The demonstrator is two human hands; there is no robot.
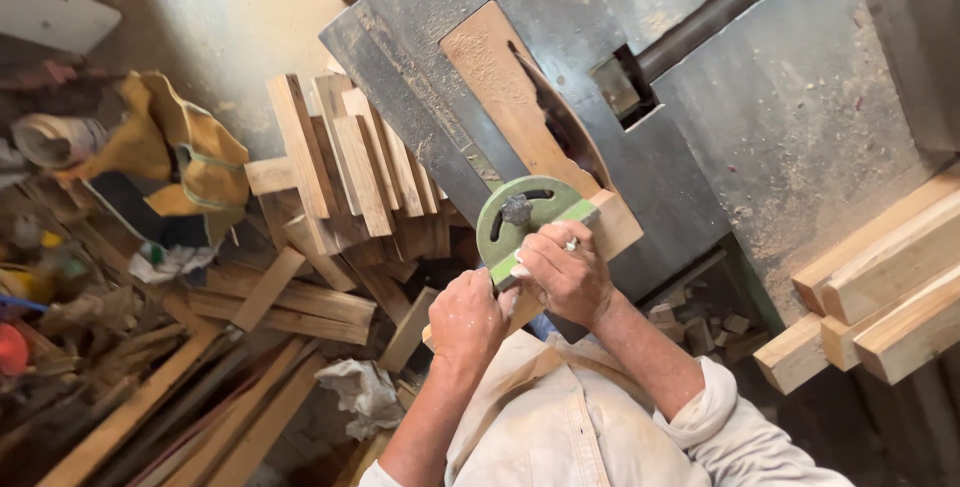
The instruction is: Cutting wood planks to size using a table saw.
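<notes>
Both hands grasp: the left hand (466,319) the pale wooden strip (610,229), the right hand (562,272) pressing it against the green semicircular metal mitre gauge (520,217) on the dusty grey steel saw table (760,117). Best fed steadily, fingers away from the slot.

No packages, labels, signs or screens (workshop clutter only)

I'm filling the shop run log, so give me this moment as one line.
left hand: grips wood strip | right hand: presses strip to green miter gauge | saw table: dusty | stacked beams: at table edge
</notes>
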